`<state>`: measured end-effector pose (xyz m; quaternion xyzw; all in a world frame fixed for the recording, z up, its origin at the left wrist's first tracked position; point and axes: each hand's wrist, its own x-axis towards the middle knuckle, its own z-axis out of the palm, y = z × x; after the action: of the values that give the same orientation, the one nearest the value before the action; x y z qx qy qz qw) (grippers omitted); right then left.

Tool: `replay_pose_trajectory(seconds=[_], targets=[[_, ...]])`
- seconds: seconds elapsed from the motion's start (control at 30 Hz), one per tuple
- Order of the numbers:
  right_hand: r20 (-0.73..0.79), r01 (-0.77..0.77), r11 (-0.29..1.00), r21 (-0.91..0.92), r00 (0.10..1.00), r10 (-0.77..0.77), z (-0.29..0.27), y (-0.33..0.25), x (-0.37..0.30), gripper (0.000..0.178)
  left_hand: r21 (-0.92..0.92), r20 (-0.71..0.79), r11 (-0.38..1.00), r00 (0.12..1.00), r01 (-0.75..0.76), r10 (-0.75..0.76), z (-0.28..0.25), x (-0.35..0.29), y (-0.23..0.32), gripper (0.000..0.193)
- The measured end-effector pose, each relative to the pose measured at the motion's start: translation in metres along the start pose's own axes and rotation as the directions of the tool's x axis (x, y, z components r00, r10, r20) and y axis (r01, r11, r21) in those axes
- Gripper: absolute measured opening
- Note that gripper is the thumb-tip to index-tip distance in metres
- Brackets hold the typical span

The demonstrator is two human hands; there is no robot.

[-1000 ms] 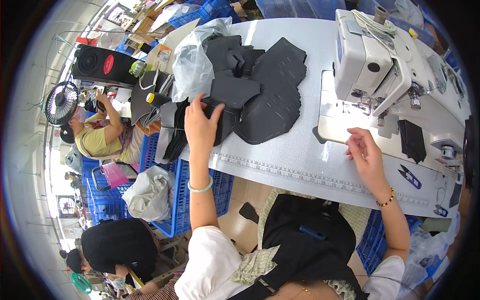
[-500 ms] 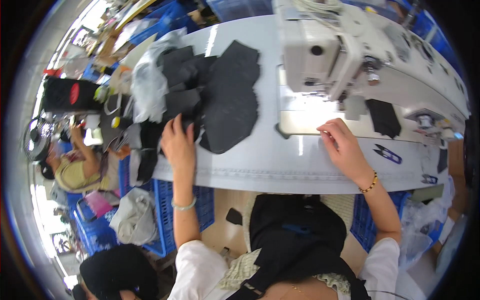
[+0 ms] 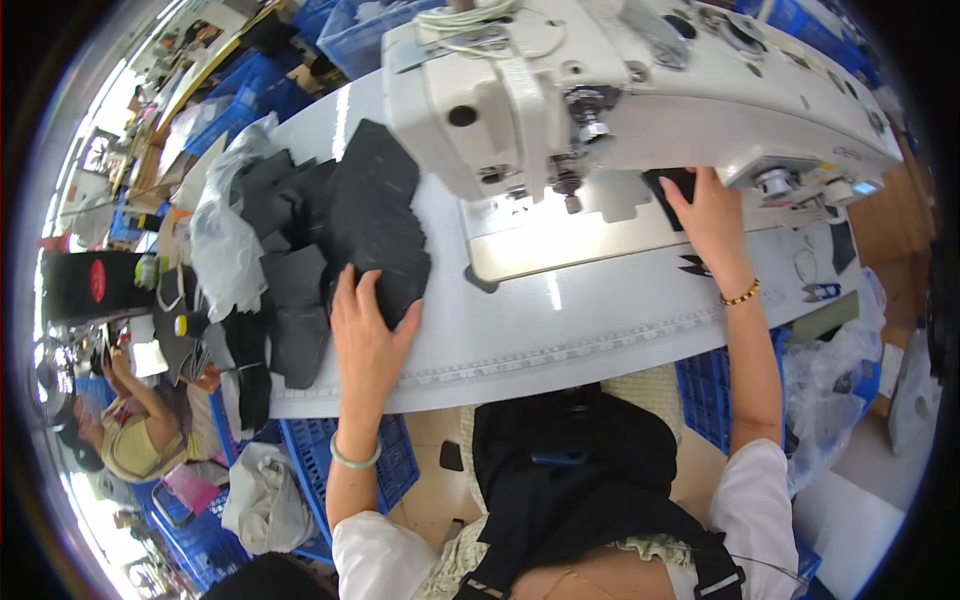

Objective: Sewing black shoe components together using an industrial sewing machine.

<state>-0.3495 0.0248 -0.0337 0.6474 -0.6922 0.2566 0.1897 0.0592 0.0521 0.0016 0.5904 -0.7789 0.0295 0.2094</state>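
My left hand (image 3: 368, 325) lies with spread fingers on the lower edge of a large dark grey fabric piece (image 3: 378, 215). Smaller dark fabric pieces (image 3: 296, 275) lie in an overlapping pile to its left. My right hand (image 3: 714, 220) is over a small black fabric piece (image 3: 664, 198) on the bed of a white sewing machine (image 3: 480, 130). Its thumb and fingers are apart and touch the piece, part of which they hide. Thread snips (image 3: 694, 265) lie beside my right wrist, which covers their handles.
A clear plastic bag (image 3: 228, 225) lies by the pile. A printed ruler strip (image 3: 520, 361) runs along the table's front edge. Small blue snips (image 3: 822, 292) lie at the right. Blue crates (image 3: 400, 455) stand below the table. At the left a person (image 3: 145, 430) sits working.
The view has swung, shifting the machine and table leftward in the picture. My right hand has moved from the table's front onto the small black piece. My left hand has slid onto the large piece.
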Motion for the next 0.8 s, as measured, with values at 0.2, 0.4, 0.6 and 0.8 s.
replay_pose_trajectory(seconds=[0.2, 0.4, 0.6, 0.8], targets=[[0.073, -0.01, 0.998, 0.054, 0.997, 0.006, -0.032, -0.039, -0.005, 0.033, -0.182, 0.011, 0.983, 0.999, -0.041, 0.043, -0.013, 0.003, 0.0, 0.065], [0.171, 0.298, 0.924, 0.24, 0.924, -0.343, -0.033, -0.109, -0.028, 0.037, -0.288, 0.192, 0.83, 0.82, -0.479, 0.54, -0.001, 0.032, 0.062, 0.067], [0.335, 0.245, 0.914, 0.325, 0.873, -0.353, -0.03, -0.113, -0.027, 0.051, -0.168, 0.129, 0.72, 0.709, -0.674, 0.694, 0.046, 0.046, 0.058, 0.064], [0.45, 0.27, 0.861, 0.431, 0.762, -0.465, -0.033, -0.111, -0.016, 0.056, -0.006, 0.078, 0.666, 0.663, -0.746, 0.744, 0.057, 0.053, 0.054, 0.044]])
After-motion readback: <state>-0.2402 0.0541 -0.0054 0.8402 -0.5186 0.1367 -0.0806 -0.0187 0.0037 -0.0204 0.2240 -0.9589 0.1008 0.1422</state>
